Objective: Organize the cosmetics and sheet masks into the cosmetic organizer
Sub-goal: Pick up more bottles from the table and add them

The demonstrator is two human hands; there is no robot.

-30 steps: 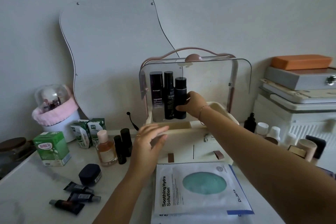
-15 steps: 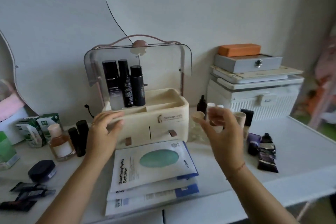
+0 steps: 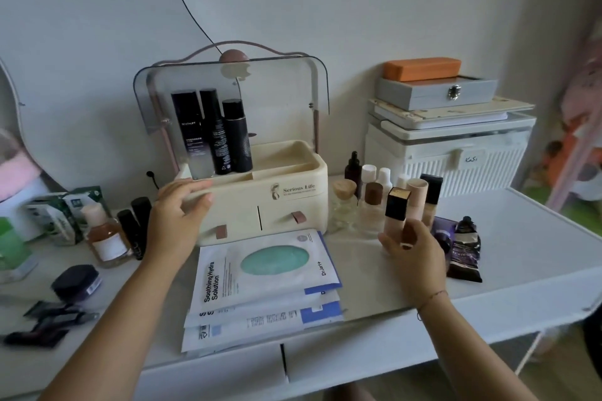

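On the white table [image 3: 527, 257], toward its back edge, a cream organizer [image 3: 286, 205] with the clear lid raised. Inside, in the back left compartment, three tall dark bottles [image 3: 211, 133], upright and side by side.

Left hand [image 3: 177, 215] on the front left corner of the organizer, fingers nearly straight and laid over the top rim, only resting there.

Just in front of the organizer, near the front edge of the table, a stack of sheet masks [image 3: 260, 273], lying flat between the two arms.

Right hand [image 3: 413, 254] to the right of the organizer, fingers and thumb curled round the lower part of a foundation bottle [image 3: 395, 215] with a black square cap, standing upright. Just behind this bottle, a group of small bottles [image 3: 373, 202], also upright. Beside the right hand, toward the right edge of the table, a dark tube [image 3: 464, 251] lying flat.
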